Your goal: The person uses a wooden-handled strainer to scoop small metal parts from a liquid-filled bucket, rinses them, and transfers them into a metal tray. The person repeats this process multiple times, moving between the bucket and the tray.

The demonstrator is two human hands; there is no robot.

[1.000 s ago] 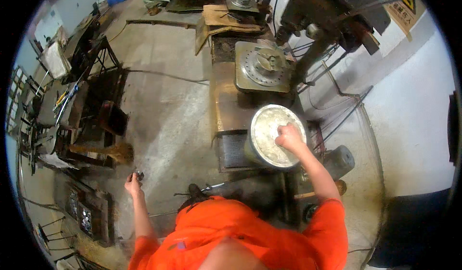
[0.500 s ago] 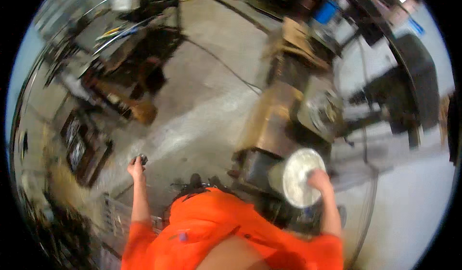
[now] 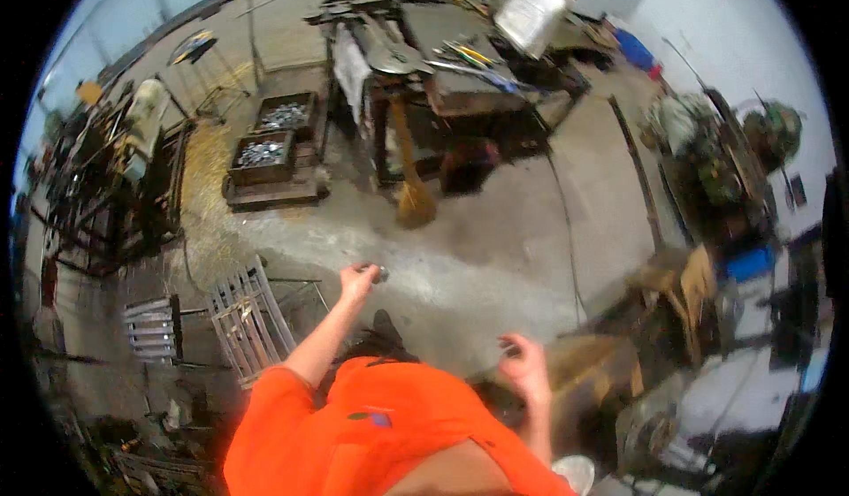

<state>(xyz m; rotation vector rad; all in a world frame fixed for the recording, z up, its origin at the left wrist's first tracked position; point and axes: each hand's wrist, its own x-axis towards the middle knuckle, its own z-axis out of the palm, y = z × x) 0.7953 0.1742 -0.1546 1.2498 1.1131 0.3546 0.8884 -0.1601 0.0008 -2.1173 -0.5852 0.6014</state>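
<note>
My left hand (image 3: 356, 282) is held out over the floor in front of me, closed on a small dark metal part (image 3: 381, 274) that pokes out past the fingertips. Its exact kind is too small to tell. Closer to my body on the right, my right hand (image 3: 526, 368) has curled fingers with something small and dark between them, which I cannot make out. Below that hand, the white round bucket (image 3: 575, 474) shows only in part at the lower edge.
Two metal boxes of shiny small parts (image 3: 263, 153) sit on a low stand ahead left. A workbench (image 3: 478, 98) with tools stands ahead, a broom (image 3: 414, 204) leaning by it. Slatted wooden chair (image 3: 252, 319) at left; cable (image 3: 566, 222) on the floor; machinery (image 3: 654, 425) at right.
My view has turned left, toward the bench and boxes. My right hand has come away from the white bucket. My left hand still holds its small metal part.
</note>
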